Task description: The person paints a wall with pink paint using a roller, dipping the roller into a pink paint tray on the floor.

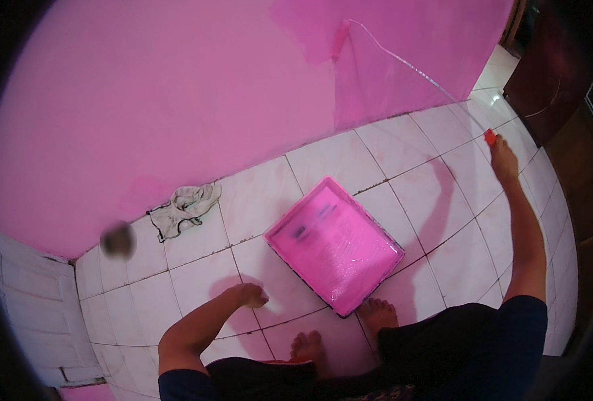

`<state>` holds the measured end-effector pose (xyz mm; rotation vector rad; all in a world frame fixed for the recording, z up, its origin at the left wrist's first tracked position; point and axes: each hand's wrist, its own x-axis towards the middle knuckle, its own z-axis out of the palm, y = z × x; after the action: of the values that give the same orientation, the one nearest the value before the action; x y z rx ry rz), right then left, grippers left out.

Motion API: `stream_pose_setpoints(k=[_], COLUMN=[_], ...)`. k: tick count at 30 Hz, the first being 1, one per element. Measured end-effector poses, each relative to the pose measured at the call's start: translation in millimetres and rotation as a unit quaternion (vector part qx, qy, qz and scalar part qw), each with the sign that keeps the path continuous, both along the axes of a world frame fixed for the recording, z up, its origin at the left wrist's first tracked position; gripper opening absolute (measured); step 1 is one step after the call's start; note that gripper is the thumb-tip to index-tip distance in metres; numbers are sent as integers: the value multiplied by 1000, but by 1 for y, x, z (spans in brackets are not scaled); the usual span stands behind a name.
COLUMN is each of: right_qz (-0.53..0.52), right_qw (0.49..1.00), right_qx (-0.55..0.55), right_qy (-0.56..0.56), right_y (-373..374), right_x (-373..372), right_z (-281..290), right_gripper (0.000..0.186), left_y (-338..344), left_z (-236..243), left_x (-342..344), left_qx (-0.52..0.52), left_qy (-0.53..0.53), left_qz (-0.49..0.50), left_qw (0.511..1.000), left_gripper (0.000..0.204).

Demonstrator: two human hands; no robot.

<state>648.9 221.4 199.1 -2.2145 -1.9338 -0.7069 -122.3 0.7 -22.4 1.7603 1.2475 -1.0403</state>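
Note:
My right hand (503, 157) grips the red handle (489, 136) of a long, thin metal roller frame. At its far end a pink-coated roller (341, 40) is against the pink wall (143, 87), at the edge of a darker pink patch. My left hand (246, 295) hangs low over the tiles, fingers curled, with nothing visible in it. To its right a paint tray (333, 247), coated in glossy pink paint, lies on the floor just in front of my feet.
A crumpled pale cloth (183, 210) lies by the wall's base, beside a blurred round patch I cannot make out. A white door (29, 301) is at the left, a dark maroon door (540, 80) at the upper right. The floor (463, 267) is white tile.

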Motion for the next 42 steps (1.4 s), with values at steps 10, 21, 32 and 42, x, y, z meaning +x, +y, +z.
stream_pose_setpoints(k=[10, 21, 32, 42], right_qz=[141, 69, 109, 85], right_qw=[988, 995, 986, 990], right_qx=[58, 33, 45, 34], right_qy=[-30, -70, -118, -109], right_y=[57, 36, 73, 50], right_x=[-82, -24, -96, -72], right_z=[45, 44, 65, 57], right_gripper=[29, 29, 30, 31], left_y=[1, 18, 7, 16], left_z=[14, 54, 38, 44], left_x=[12, 58, 30, 53], left_qx=[-25, -42, -28, -28], left_qy=[-70, -39, -48, -40], left_qz=[-53, 15, -16, -18], left_qw=[996, 998, 998, 999], left_gripper=[38, 37, 36, 34])
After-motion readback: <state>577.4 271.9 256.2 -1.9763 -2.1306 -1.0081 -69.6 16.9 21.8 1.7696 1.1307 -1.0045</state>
